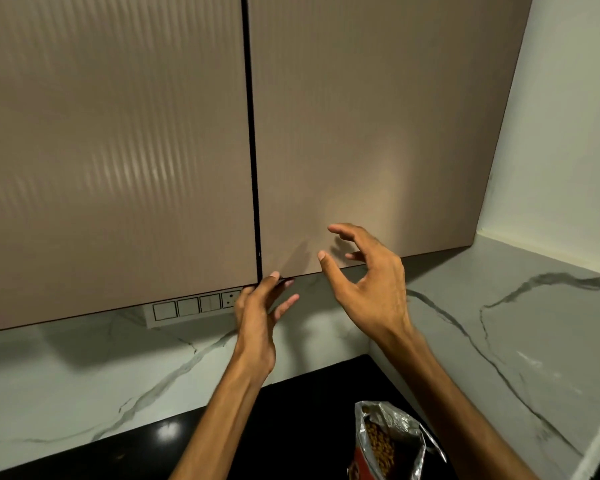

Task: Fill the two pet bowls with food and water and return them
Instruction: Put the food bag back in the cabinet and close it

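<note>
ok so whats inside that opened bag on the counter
The foil-lined bag stands open on the black counter, and brown dry pet food pellets show through its mouth. How far down they reach is hidden by the bag's walls.

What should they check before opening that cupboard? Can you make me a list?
1. Left hand at the bottom corner of the right cupboard door: ok, fingertips touch its lower edge.
2. Right hand free: ok, open and holding nothing.
3. Door closed: ok, both doors look shut.
4. Food bag out of the door's swing: ok, it stands low on the black counter.
5. Bag steady: cannot tell, its base is out of view.
6. Pet bowls nearby: cannot tell, none in view.
</note>
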Available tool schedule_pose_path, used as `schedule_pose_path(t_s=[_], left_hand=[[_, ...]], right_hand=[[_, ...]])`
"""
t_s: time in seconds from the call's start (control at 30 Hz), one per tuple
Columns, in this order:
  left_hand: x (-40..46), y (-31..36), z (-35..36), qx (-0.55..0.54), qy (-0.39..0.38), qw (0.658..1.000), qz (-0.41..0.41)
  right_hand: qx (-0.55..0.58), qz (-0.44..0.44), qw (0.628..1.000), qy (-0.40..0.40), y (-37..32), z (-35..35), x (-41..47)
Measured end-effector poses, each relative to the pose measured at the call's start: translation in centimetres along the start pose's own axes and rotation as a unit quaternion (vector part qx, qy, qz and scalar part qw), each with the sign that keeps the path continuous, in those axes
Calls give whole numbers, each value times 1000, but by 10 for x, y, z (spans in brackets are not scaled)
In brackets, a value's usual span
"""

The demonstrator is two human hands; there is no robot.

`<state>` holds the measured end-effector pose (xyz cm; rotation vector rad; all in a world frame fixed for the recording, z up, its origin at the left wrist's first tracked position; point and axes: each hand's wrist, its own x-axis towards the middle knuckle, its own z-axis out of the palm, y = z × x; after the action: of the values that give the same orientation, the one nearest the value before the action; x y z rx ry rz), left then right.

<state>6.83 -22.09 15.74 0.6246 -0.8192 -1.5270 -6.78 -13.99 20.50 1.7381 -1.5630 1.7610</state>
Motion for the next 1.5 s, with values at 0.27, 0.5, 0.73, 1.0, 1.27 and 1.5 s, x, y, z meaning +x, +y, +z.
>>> schedule_pose_path(t_s=[0.27,0.5,0.73,1.0,1.27,1.5], left_hand=[[1,-2,-6,-39,-30,998,-41],[-1,-2,-7,-74,-43,992,-90],[-8,1,-7,-92,-44,989,-106],[-28,1,-7,-121,-52,986,-106],[-48,1,-10,-144,-75,980,-111],[-57,-3,-7,-101,-96,984,-111]], right_hand=[[-22,0,1000,11,-17,7,-5],[-50,0,999,22,-31,9,-12],[-65,0,997,29,-43,6,-18],[-77,-3,996,34,-53,2,-18],[-78,-16,996,48,-63,5,-21],[-98,-5,994,56,-75,7,-23]])
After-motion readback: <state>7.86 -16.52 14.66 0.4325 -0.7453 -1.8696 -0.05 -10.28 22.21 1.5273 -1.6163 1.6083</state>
